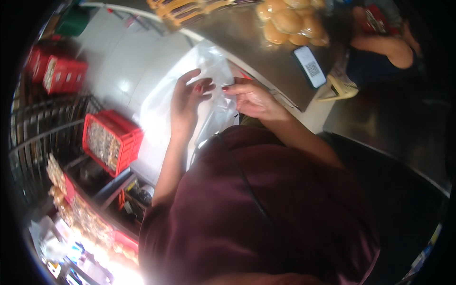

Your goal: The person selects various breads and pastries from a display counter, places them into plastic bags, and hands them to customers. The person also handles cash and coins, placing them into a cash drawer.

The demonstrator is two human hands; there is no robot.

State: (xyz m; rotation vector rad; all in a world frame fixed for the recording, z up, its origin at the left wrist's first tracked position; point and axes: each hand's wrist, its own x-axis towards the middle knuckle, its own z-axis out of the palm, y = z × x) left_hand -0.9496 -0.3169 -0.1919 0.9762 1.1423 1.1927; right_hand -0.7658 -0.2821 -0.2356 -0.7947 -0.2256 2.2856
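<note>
A thin, translucent white plastic bag (209,59) hangs between my two hands at the middle. My right hand (255,99) pinches the bag's edge between thumb and fingertips. In front of the bag's left side, my left hand (189,95) has its fingers apart and slightly bent, with nothing gripped in them. Whether those fingers touch the film is hard to make out. Beyond my hands stands a metal table (228,34). Round golden buns (288,21) wrapped in clear plastic lie on it, and a phone (309,67) with a square code on its screen rests near its right end.
Rows of long brown-and-yellow pastries (185,9) lie at the far edge. Another person's arm (384,46) is at the upper right, by a beige plastic object (339,90). Leftward stand a red crate (111,142) of packaged goods, more red crates (65,75) and a dark metal rack (52,116).
</note>
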